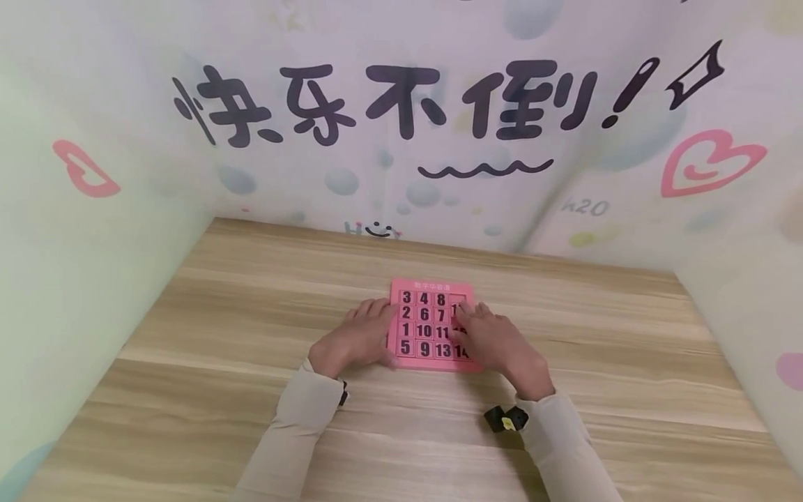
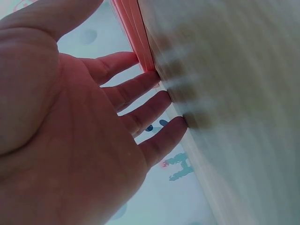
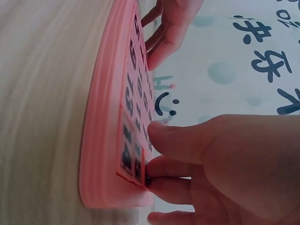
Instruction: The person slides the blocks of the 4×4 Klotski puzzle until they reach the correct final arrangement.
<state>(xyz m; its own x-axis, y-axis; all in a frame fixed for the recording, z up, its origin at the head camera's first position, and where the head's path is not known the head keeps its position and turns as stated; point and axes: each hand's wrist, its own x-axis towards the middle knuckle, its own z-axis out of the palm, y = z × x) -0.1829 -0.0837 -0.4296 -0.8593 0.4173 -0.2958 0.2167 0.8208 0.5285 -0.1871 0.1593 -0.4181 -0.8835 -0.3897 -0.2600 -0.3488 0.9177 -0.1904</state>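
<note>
A pink sliding number puzzle (image 1: 433,364) lies flat on the wooden table, its black-numbered tiles set in a raised frame. At its left edge is my left hand (image 1: 360,335); in the left wrist view the fingers (image 2: 140,119) are extended, with tips at the table surface and the puzzle's side. Over the right column rests my right hand (image 1: 498,341), with its thumb and fingertips on the tiles. It partly covers the tiles there, while tile 14 (image 3: 125,150) shows in the right wrist view. A gap appears at the frame's upper right corner.
The wood-grain table (image 1: 219,335) extends around the puzzle. A printed backdrop (image 1: 376,188) with dark characters and hearts rises behind it and at both sides. A black strap with a yellow piece (image 1: 507,420) sits at my right wrist.
</note>
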